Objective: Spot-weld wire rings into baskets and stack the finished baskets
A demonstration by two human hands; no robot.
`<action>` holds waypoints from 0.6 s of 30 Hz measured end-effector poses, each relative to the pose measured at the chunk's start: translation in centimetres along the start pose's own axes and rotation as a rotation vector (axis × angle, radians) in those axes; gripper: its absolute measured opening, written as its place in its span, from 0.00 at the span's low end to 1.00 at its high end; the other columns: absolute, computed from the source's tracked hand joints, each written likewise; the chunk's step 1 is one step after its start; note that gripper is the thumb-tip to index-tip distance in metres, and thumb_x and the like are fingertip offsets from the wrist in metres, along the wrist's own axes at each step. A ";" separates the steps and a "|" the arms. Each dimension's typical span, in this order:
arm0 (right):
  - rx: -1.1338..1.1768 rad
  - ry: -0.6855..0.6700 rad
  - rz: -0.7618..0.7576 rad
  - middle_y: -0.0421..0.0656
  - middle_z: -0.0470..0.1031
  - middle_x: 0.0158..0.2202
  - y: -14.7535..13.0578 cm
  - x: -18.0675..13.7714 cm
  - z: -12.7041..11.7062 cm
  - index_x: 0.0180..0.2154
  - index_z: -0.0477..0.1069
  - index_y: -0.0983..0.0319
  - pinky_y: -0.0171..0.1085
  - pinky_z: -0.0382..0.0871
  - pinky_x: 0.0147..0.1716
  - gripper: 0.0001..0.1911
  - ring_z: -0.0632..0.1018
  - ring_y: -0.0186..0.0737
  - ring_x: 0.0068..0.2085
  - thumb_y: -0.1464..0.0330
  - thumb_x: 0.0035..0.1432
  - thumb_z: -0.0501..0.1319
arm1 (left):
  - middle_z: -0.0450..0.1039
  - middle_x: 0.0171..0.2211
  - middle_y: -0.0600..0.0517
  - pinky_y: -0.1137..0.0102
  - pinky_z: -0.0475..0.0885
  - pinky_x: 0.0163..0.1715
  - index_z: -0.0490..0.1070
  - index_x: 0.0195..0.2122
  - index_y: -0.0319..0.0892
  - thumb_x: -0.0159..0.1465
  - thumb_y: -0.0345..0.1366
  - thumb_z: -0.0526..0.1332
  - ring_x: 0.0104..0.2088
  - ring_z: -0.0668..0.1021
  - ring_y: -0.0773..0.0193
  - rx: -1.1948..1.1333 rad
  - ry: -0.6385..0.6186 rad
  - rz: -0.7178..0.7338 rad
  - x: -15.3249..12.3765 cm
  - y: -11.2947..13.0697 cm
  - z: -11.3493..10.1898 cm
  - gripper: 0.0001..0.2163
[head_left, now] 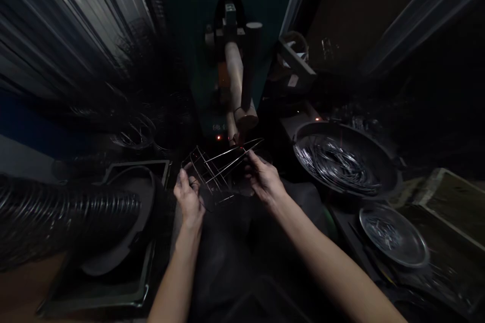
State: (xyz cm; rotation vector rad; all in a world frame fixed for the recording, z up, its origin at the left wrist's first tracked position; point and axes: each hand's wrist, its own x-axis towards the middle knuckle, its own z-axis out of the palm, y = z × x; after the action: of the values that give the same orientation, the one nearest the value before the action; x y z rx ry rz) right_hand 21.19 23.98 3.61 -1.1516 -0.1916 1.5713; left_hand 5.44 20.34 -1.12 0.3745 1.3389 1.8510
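Between my hands is a wire frame [215, 170] of thin metal rods, tilted, with its far end at the electrode tips of a spot welder [235, 68]. My left hand [188, 193] is closed on the frame's left edge. With thumb and fingers pinched, my right hand [263, 176] grips the frame's right end, close beside the welder's tips. A small red glow shows where the wire meets the tips. The frame's lower part is dim against my dark clothing.
At right, a dark basin [386, 171] holds many bent wires [337, 164]. Nearer me, a round metal dish [417, 252] holds small metal pieces. On the left, stacked wire rings [113, 207] lie by a dark pan [146, 232]. A green machine body [185, 25] rises ahead.
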 end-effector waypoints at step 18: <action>-0.650 -0.381 -0.335 0.40 0.72 0.23 0.0 -5.5 -1.0 0.31 0.75 0.64 0.30 0.64 0.20 0.14 0.71 0.31 0.22 0.58 0.50 0.65 | 0.55 0.19 0.60 0.80 0.52 0.16 0.72 0.37 0.38 0.57 0.47 0.61 0.17 0.56 0.78 0.013 0.058 0.077 1.2 0.7 0.9 0.16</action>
State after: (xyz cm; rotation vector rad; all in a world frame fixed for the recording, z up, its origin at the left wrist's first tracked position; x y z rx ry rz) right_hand 21.35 19.03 6.16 -1.2034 -1.1558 1.4440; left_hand 4.95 21.72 -0.40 0.3864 1.3933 1.9306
